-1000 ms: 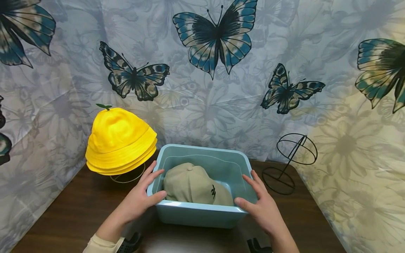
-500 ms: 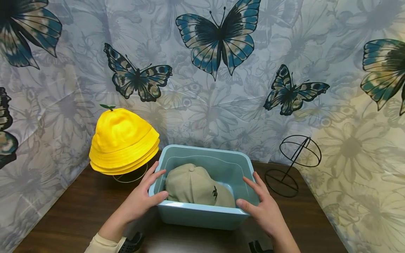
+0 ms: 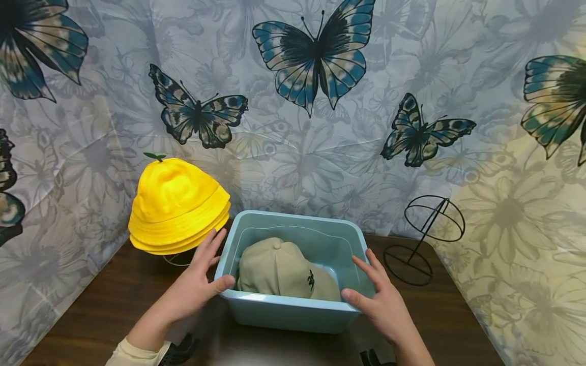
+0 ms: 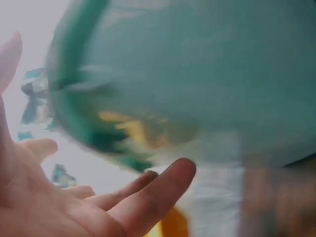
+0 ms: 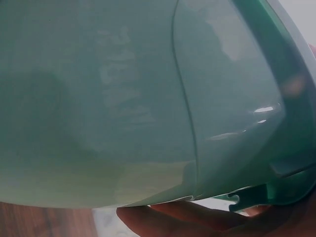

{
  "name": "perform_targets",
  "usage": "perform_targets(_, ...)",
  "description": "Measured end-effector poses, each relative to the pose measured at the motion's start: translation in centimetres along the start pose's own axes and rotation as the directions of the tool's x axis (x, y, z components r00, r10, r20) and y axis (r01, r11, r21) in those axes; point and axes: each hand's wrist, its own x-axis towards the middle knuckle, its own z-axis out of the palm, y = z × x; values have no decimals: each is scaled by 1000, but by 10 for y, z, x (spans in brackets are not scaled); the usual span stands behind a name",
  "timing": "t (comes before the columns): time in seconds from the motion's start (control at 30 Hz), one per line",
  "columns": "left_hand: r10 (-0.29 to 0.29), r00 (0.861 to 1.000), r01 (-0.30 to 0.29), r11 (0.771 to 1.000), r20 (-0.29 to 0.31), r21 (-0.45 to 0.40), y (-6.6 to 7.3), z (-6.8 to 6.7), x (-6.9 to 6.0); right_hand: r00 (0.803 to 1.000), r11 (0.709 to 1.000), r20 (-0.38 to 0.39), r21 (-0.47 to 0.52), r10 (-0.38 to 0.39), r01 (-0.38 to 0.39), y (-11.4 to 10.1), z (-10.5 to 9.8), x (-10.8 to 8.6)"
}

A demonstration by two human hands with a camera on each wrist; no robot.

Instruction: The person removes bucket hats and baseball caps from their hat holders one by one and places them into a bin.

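A light blue plastic bin (image 3: 293, 311) stands on the table with a beige cap (image 3: 274, 269) inside, its brim toward the right. At the bin's left end is the left hand (image 3: 194, 287), fingers spread and thumb tip by the front left corner; in the left wrist view this hand (image 4: 113, 202) has straight fingers beside the blurred bin wall (image 4: 197, 64). The right hand (image 3: 382, 300) rests on the bin's right end, thumb at the front rim and fingers along the side. In the right wrist view its fingers (image 5: 173, 219) lie along the edge of the bin wall (image 5: 123, 98).
Yellow bucket hats (image 3: 176, 203) are stacked on a wire stand behind the left hand, the top one with a green leaf. A bare black wire stand (image 3: 414, 249) is at the back right of the dark wooden table (image 3: 105, 300). Butterfly-print cloth (image 3: 302, 162) hangs behind.
The left hand has shifted left, its fingers moving off the bin's left rim to the outside. The right hand, bin and cap look the same; the head view has shifted slightly.
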Motion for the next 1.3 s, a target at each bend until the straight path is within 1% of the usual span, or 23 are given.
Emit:
perform_targets(0.07,47,998,-47,999,-33,-2,8,-15,-1,1000,1000,1,-5,0,0,0,0,0)
perform_targets(0.1,65,996,-64,998,-58,17,11,-24,0,1000,1000,0,-7,0,0,0,0,0)
perform_targets(0.13,75,993,-70,996,-88,58,15,-34,0,1000,1000,-1,-10,-2,2,0,0,-1)
perform_targets(0.2,106,982,-83,985,-154,151,20,-56,1,1000,1000,-1,-9,-3,3,0,0,-1)
perform_targets(0.23,121,975,-82,975,-187,205,22,-67,1,1000,1000,-2,-9,-3,3,1,0,-1)
perform_targets(0.3,133,961,-56,952,-243,300,24,-88,2,1000,1000,-3,-5,-3,3,2,1,-1)
perform_targets(0.33,135,955,-41,943,-264,332,25,-99,2,1000,1000,-3,-4,-3,2,2,1,-2)
perform_targets(0.37,130,952,-27,938,-278,345,25,-109,3,1000,1000,-4,1,-1,1,3,1,-2)
perform_targets(0.4,117,951,-8,935,-288,354,24,-118,5,1000,1000,-6,3,0,0,3,1,-3)
perform_targets(0.47,86,952,23,937,-293,348,21,-137,9,1000,1000,-10,10,4,-4,4,1,-3)
perform_targets(0.57,51,957,49,941,-286,334,14,-162,19,1000,1000,-10,16,11,-11,3,1,-3)
perform_targets(0.63,28,966,54,950,-256,309,9,-177,27,1000,1000,-8,15,15,-15,2,1,-2)
perform_targets(0.7,-15,979,73,958,-206,278,4,-190,35,1000,1000,-7,10,13,-13,1,2,-1)
perform_targets(0.73,-42,984,86,963,-173,255,2,-195,39,1000,1000,-7,8,10,-10,1,2,-1)
perform_targets(0.8,-93,989,116,970,-115,214,-2,-204,47,1000,1000,-7,15,7,-7,1,2,0)
perform_targets(0.87,-135,988,146,973,-74,179,-5,-212,54,1000,1000,-9,23,4,-4,1,2,0)
perform_targets(0.93,-165,985,171,974,-53,148,-7,-218,61,1000,999,-9,33,5,-5,1,3,0)
perform_targets(1.07,-219,975,221,970,-38,97,-12,-223,71,1000,1000,-13,22,2,-2,1,3,-1)
perform_targets(1.23,-262,964,266,960,-55,87,-16,-222,81,1000,1000,-14,3,-5,5,0,2,-2)
perform_targets(1.3,-276,960,279,957,-52,78,-17,-221,84,1000,1000,-14,5,-8,8,0,2,-3)
